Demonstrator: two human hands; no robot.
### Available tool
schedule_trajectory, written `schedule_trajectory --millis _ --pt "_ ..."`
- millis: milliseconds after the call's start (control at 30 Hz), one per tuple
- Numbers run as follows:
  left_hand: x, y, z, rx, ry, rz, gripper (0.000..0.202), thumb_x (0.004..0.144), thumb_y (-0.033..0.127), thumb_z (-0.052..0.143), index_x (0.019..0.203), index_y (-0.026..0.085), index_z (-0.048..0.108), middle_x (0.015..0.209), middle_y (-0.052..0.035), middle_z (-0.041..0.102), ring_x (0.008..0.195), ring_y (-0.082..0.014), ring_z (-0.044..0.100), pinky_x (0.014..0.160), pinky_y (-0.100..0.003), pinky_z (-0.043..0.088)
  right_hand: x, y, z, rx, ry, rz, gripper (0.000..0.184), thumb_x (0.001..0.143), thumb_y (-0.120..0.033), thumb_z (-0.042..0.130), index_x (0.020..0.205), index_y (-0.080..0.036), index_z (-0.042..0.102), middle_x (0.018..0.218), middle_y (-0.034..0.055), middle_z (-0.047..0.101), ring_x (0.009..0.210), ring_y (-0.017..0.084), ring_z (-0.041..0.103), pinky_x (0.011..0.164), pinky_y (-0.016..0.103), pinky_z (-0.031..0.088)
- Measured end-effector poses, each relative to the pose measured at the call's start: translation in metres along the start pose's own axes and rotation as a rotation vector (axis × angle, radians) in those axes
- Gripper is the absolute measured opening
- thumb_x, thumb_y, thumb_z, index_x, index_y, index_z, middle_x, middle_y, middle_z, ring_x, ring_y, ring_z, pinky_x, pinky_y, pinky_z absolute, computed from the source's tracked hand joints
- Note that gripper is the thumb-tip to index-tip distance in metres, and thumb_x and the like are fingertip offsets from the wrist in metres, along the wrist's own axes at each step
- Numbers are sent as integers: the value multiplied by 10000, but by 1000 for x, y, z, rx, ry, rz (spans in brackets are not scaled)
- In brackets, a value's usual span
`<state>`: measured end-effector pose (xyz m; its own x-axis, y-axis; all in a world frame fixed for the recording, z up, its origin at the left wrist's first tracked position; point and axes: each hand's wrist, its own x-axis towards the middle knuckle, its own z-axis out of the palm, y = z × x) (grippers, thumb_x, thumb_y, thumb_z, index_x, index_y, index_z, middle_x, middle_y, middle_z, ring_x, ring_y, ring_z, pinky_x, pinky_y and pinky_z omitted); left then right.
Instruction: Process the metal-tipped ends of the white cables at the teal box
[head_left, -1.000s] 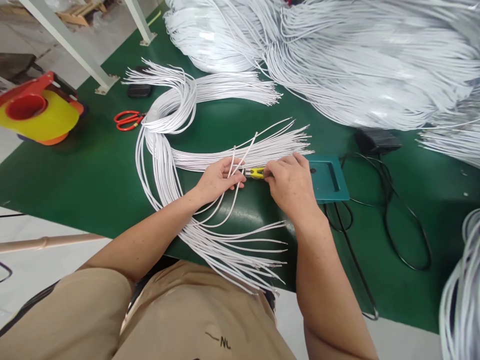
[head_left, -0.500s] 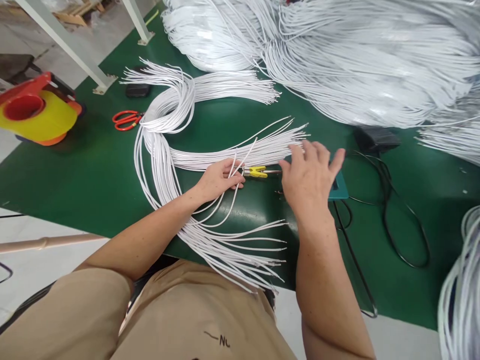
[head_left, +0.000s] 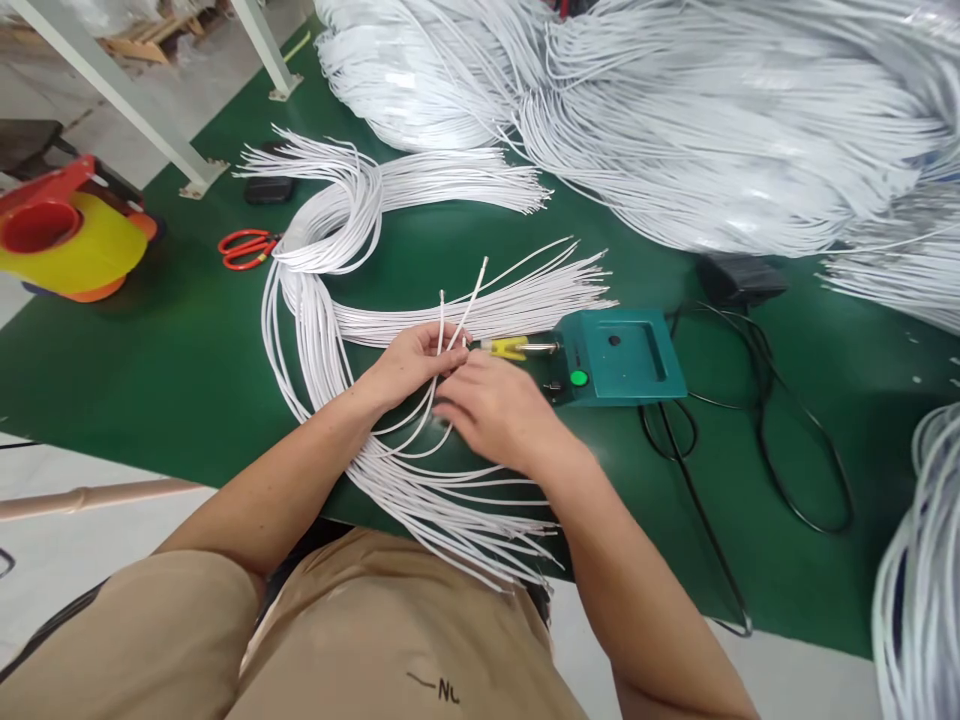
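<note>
The white wires [head_left: 440, 305] you are working on sit pinched in your left hand [head_left: 415, 366], which is closed around them just above the near edge of the desk [head_left: 150, 350]. Two of their ends stick up past your fingers, tilted away from you, and their lower lengths curve down under your palm toward your lap.

Your right hand [head_left: 489, 410] hovers just beside the left. Its fingers point at the held strands and lie over the loose ends fanned out below. It is blurred, so I cannot tell whether it grips anything or is merely curled.

Just beyond your knuckles lies a small yellow clip [head_left: 510, 347], whose metal pin runs right to the edge of a teal box [head_left: 637, 385]. That box has a green button [head_left: 578, 378] on its near left corner and a shallow recess on top. A black cable [head_left: 780, 470] trails from it in loose loops to the right.

The looped bundle [head_left: 315, 300], from which your strands fan out, curves away on your left, and red scissors [head_left: 244, 246] lie just beside its bend. Farther left stands a red and yellow tape dispenser [head_left: 67, 240]. A large heap [head_left: 712, 120] of the same white wire fills the far side of the desk.
</note>
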<state>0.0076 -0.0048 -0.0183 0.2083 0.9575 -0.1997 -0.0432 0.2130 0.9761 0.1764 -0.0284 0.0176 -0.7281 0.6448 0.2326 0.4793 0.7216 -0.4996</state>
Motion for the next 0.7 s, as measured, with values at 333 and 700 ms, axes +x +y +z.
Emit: schedule_trajectory --millis 333,700 --pt "-7 3 5 91 -42 56 350 765 408 732 997 147 695 755 -22 670 702 -114 625 672 -236 489 -3 9 -17 523 212 557 232 901 -343 542 740 -219 653 536 -41 574 390 86 403 481 260 329" --pt "-9 7 15 -175 -127 84 416 787 399 726 1133 174 680 891 -51 706 788 -129 657 710 -235 508 9 8 -14 917 452 592 178 772 -309 678 650 -188 631 595 -31 584 537 94 455 554 256 367"
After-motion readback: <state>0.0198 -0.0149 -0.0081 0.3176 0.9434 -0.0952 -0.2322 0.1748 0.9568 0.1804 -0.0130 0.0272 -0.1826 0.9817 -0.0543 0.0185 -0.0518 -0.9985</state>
